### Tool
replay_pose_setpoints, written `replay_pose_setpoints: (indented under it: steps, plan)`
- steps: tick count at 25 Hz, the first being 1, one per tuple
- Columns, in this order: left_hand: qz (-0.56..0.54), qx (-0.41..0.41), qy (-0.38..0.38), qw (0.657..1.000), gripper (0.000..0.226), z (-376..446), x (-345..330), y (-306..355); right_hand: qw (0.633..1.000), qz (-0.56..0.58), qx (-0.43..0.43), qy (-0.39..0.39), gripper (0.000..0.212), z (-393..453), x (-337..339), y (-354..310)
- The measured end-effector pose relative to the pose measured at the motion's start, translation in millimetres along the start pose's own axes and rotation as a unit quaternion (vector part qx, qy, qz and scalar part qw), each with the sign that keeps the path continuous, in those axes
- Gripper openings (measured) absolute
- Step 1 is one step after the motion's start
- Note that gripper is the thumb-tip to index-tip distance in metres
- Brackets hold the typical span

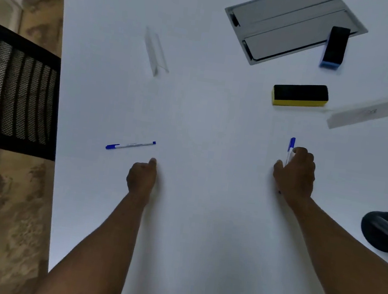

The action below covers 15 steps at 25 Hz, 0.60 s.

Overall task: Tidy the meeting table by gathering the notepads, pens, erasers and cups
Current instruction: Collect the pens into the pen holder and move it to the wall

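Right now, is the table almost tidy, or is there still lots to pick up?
Still lots. Nothing looks gathered yet. In hand: the right hand grips one blue pen. The left hand is curled near the second blue pen but not touching it. Left: that pen, the yellow eraser and the blue eraser, which leans on the metal hatch. No notepads or cups are in view.

One head-worn camera looks steeply down and forward at the white surface (203, 123). It sits close above. Both forearms reach in from the bottom edge.
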State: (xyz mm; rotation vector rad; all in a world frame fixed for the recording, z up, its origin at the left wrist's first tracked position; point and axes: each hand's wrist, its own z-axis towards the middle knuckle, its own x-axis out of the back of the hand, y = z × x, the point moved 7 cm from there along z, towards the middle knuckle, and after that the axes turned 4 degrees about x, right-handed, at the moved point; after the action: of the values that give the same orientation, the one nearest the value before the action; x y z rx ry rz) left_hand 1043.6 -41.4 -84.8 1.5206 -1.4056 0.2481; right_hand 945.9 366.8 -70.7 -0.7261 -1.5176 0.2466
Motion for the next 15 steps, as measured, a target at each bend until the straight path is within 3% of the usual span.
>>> replay_pose_setpoints:
  steps: [2,4,7,12,15]
  plan:
    - [-0.159,0.112,0.017,0.981,0.044,24,3,0,1.000,-0.008,-0.027,-0.005,0.038,11,-1,1]
    - [-0.221,0.152,0.035,0.963,0.045,47,3,3,0.999,-0.009,-0.047,-0.008,0.035,18,-3,1]
    - [-0.203,0.167,0.041,0.964,0.042,79,5,10,0.997,-0.009,-0.074,-0.012,0.031,22,-6,3]
    - [-0.163,0.204,0.037,0.965,0.008,116,8,16,0.996,-0.019,-0.083,-0.028,0.025,22,-13,1]
    - [-0.168,0.201,0.034,0.964,0.010,117,10,15,0.997,-0.008,-0.056,-0.048,0.015,8,-16,-8]
